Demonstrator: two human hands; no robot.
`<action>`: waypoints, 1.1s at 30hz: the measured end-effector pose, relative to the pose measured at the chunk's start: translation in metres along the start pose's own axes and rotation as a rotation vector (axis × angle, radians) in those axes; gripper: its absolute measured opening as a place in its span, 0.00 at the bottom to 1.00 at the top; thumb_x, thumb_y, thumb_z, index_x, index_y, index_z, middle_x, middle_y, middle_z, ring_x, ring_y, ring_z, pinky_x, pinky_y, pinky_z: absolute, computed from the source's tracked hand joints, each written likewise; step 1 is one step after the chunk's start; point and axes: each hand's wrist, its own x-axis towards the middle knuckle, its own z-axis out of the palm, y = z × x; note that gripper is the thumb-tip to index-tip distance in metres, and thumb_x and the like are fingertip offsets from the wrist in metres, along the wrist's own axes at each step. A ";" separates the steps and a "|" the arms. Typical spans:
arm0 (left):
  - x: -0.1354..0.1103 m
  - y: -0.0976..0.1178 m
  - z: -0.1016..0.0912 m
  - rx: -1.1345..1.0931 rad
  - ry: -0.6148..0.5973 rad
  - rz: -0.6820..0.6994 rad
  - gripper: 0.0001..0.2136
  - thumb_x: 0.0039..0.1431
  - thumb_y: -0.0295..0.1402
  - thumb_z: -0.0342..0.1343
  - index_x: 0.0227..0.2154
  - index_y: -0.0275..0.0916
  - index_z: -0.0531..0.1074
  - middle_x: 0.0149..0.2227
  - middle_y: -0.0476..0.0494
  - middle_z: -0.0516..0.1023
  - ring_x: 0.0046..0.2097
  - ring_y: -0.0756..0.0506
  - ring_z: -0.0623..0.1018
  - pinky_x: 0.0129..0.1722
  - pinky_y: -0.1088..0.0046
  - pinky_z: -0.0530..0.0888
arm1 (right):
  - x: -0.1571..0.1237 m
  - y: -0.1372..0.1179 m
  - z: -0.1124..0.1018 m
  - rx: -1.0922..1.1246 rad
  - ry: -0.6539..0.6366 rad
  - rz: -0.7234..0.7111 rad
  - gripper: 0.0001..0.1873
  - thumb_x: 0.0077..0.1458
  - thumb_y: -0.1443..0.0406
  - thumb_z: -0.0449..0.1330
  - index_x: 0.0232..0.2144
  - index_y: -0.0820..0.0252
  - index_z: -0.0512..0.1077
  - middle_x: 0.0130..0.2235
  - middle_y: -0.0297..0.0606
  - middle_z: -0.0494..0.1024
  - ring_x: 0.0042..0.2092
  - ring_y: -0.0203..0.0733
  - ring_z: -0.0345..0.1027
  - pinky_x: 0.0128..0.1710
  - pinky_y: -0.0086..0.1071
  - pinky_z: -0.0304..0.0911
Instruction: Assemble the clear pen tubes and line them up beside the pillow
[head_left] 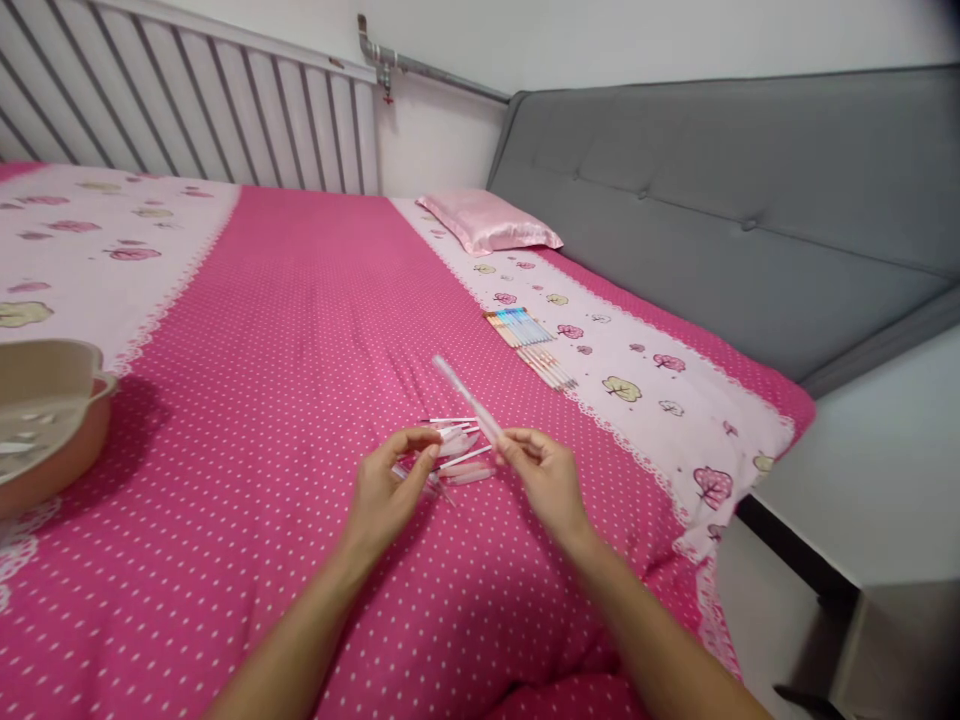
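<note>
My right hand pinches the lower end of a translucent pale-pink pen barrel, which slants up and to the left. My left hand is closed, thumb against fingertips, at the edge of a small pile of pen parts; what it grips, if anything, is hard to make out. In the pile lie thin white pen refills and clear or pinkish barrel pieces, partly hidden by my left fingers. Beyond my right hand, several assembled pens with blue and orange parts lie side by side, with more slim pens or refills nearer me.
Everything lies on a pink dotted bedspread. A beige basin with small white pieces inside stands at the left edge. A pink satin pillow rests near the grey headboard. A white radiator lines the far wall.
</note>
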 end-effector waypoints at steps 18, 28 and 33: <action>0.016 -0.042 -0.025 0.405 0.307 0.002 0.08 0.55 0.40 0.52 0.33 0.42 0.72 0.36 0.43 0.77 0.41 0.41 0.75 0.42 0.63 0.70 | 0.119 0.058 -0.123 -0.545 0.685 0.086 0.18 0.45 0.57 0.59 0.34 0.62 0.79 0.34 0.44 0.80 0.38 0.49 0.72 0.41 0.37 0.62; 0.016 -0.056 -0.026 0.504 0.319 -0.107 0.13 0.55 0.45 0.51 0.34 0.40 0.71 0.35 0.42 0.76 0.37 0.42 0.74 0.35 0.66 0.70 | 0.156 0.090 -0.142 -0.683 0.724 0.220 0.15 0.42 0.58 0.60 0.32 0.57 0.79 0.34 0.44 0.80 0.38 0.52 0.71 0.40 0.40 0.62; 0.017 -0.057 -0.025 0.502 0.329 -0.165 0.16 0.53 0.47 0.51 0.33 0.40 0.72 0.35 0.43 0.75 0.34 0.42 0.74 0.33 0.67 0.70 | 0.167 0.098 -0.137 -0.723 0.731 0.269 0.15 0.42 0.56 0.59 0.32 0.54 0.79 0.35 0.44 0.80 0.37 0.51 0.70 0.40 0.44 0.61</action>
